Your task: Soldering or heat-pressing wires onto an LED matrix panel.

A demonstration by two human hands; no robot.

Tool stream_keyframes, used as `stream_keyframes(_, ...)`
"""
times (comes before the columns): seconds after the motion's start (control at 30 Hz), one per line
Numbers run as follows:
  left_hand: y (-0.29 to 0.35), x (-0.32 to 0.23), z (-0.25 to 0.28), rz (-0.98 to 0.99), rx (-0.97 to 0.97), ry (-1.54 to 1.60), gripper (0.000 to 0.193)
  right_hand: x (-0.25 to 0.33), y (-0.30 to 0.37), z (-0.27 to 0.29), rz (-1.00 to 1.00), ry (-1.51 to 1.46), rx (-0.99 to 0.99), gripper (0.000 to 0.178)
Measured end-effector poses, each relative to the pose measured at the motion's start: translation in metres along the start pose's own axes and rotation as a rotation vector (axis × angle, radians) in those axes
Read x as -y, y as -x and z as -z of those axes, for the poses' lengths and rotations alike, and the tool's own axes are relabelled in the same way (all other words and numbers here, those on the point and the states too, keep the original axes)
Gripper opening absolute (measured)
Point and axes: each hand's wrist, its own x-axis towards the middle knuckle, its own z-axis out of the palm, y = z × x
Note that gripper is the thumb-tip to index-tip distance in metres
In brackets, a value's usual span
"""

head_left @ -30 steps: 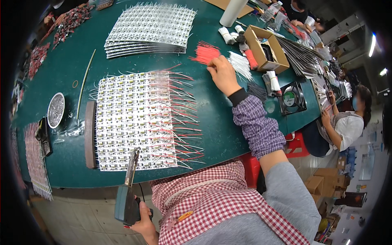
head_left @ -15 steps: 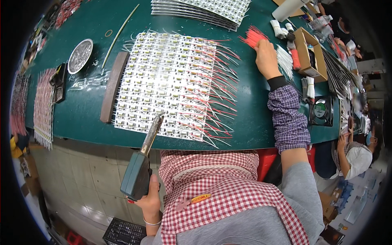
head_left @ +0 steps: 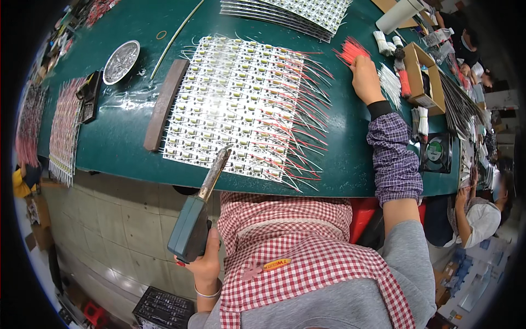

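Note:
My left hand (head_left: 207,262) is wrapped round the dark green handle of a soldering gun (head_left: 189,227). The gun's long, scorched tip reaches up over the lower edge of a white circuit board panel (head_left: 219,104). Many small components cover that panel, and red and white wires stick out along its right side. Farther right, my right hand (head_left: 365,81) has its fingers closed at the lower end of a pile of red wires (head_left: 352,50). How many wires the fingers pinch is hidden. A heap of white wires (head_left: 390,85) lies just right of that hand.
A brown bar (head_left: 167,107) lies along the panel's left edge. Beyond it are a round metal bowl (head_left: 121,62) and a black stand (head_left: 89,97). Stacked panels (head_left: 290,16) sit at the far side. A cardboard box (head_left: 424,79) stands right; co-workers sit farther off.
The whole view has shifted, with the table contents appearing slightly farther right. My left hand still holds the soldering gun, and my right hand stays at the red wires.

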Motion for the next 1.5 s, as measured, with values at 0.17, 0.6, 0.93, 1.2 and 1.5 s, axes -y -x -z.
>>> stream_keyframes(0.17,0.001,-0.004,-0.002,0.036,-0.046,0.072,0.036,0.005,0.008,0.006,0.055,0.217,-0.045,0.009)
stream_keyframes(0.6,0.003,0.004,0.001,-0.026,-0.021,0.041,0.041,0.194,0.053,0.116,0.143,-0.645,-0.055,0.016)
stream_keyframes(0.93,0.004,0.006,0.008,-0.066,-0.008,0.013,0.041,0.276,0.116,0.114,0.307,-0.739,0.199,0.025)
stream_keyframes(1.2,0.006,0.006,0.007,-0.04,-0.029,0.022,0.038,0.277,0.117,0.114,0.399,-0.632,0.167,0.018)
stream_keyframes(1.5,0.01,-0.012,0.004,0.181,-0.069,0.071,0.029,0.28,0.122,0.107,0.253,-0.785,0.107,0.019)
